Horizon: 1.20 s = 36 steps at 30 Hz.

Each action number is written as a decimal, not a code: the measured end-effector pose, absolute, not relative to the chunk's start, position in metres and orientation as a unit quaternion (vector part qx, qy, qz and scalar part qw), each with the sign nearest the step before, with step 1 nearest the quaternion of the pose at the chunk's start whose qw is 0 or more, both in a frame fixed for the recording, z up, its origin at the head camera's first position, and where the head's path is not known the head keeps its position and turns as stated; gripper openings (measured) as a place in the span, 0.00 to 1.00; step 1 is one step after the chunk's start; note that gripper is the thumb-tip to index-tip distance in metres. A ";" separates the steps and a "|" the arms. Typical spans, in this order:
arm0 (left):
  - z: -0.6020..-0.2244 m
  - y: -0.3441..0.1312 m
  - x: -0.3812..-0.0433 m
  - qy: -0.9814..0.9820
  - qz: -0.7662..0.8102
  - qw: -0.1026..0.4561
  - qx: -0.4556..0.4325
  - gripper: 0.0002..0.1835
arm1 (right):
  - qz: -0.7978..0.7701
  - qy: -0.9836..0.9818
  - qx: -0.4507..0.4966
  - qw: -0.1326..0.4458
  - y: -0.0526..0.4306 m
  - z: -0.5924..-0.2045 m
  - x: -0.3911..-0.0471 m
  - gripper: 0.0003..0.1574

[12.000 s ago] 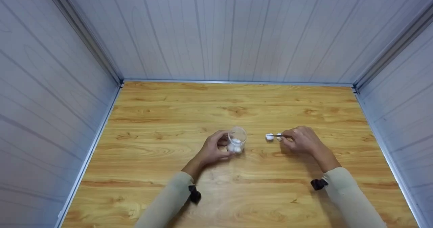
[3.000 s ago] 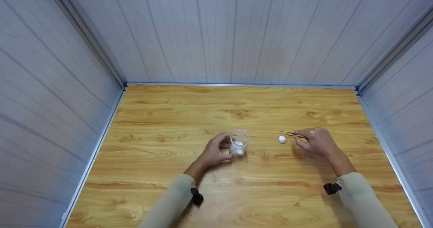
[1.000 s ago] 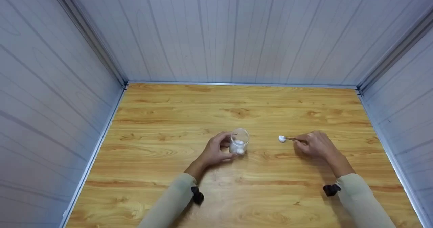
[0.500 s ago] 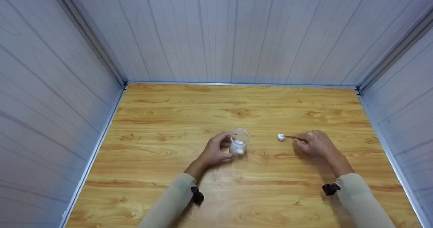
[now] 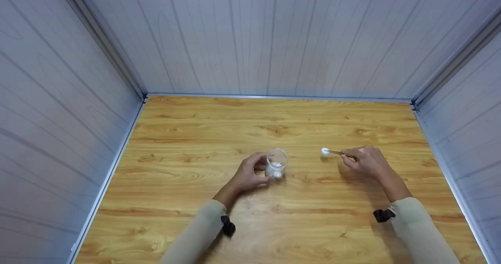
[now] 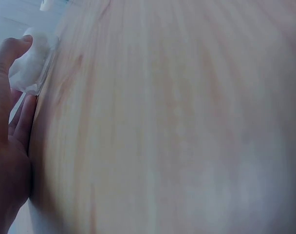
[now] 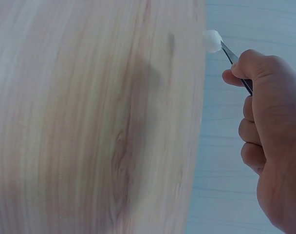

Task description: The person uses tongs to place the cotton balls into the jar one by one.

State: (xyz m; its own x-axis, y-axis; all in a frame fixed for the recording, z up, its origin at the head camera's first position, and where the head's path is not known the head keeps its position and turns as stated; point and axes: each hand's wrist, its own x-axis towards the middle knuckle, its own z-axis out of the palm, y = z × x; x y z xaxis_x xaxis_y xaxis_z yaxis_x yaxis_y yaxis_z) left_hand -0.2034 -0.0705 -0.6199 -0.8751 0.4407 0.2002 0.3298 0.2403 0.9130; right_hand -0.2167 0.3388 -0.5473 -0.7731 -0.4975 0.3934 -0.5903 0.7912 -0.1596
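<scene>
My right hand (image 5: 366,163) pinches a pair of tweezers (image 5: 339,153) between thumb and forefinger. A white cotton ball (image 5: 325,151) sits at the tweezers' tips, raised off the table with its shadow just below. The right wrist view shows the same cotton ball (image 7: 212,41) gripped by the metal tips. Around the left side of a clear glass cup (image 5: 282,162) curl the thumb and fingers of my left hand (image 5: 246,174). Several white cotton balls (image 5: 276,171) lie inside that upright cup; the left wrist view shows them (image 6: 33,58) through its wall.
The wood-grain table (image 5: 274,131) extends around both hands. Pale panel walls (image 5: 250,40) enclose its back, left and right sides, with metal strips along the edges. Small black devices (image 5: 227,226) are strapped at both wrists.
Earlier two cotton balls lay by the tweezers, later one. The tweezers have closed on the last one and lifted it slightly off the table. The left hand and cup have stayed nearly still.
</scene>
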 end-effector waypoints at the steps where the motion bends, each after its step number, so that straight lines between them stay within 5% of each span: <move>1: -0.617 -0.070 -0.202 0.784 0.568 0.047 0.245 0.39 | 0.139 -0.930 0.293 0.171 0.339 -0.546 -0.217 0.10; 8: -0.590 -0.071 -0.192 0.773 0.578 0.050 0.255 0.36 | 0.144 -0.919 0.307 0.199 0.340 -0.544 -0.219 0.10; 18: -0.622 -0.069 -0.205 0.784 0.568 0.040 0.247 0.39 | 0.162 -0.903 0.324 0.230 0.336 -0.545 -0.220 0.10; 36: -0.621 -0.068 -0.205 0.790 0.561 0.053 0.242 0.38 | 0.187 -0.906 0.310 0.218 0.325 -0.532 -0.219 0.14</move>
